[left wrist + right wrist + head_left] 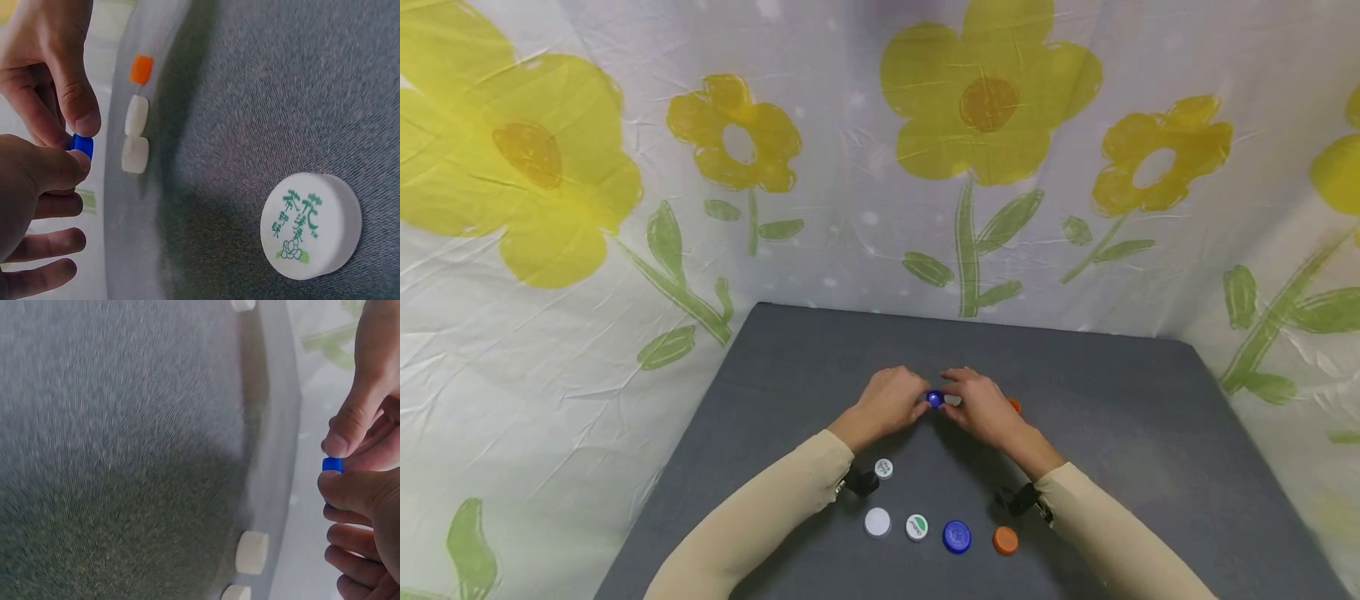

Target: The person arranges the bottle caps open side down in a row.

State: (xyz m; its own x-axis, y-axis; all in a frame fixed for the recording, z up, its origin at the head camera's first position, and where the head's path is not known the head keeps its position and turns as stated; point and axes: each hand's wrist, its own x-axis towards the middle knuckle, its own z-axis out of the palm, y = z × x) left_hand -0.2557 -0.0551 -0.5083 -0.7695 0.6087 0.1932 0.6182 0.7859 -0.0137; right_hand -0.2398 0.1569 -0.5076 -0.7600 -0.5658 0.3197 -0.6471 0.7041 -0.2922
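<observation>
A small blue bottle cap [935,399] is held up between the two hands over the far part of the table. The left hand [892,398] pinches its left side with thumb and forefinger. From the other side, the right hand [983,406] grips it by the thumb and fingertips. In the left wrist view, the blue cap [83,145] shows edge-on between both thumbs, and the other fingers of the left hand [31,181] are spread. White caps [137,115] and an orange cap [141,69] stand on the table beyond the hands.
Nearer the body is a row of a white cap [877,522], a white-and-green cap [917,527], a larger blue cap [957,537] and an orange cap [1005,540]. A printed white cap [883,468] lies by the left wrist. A flowered curtain [850,167] surrounds the grey table [820,342].
</observation>
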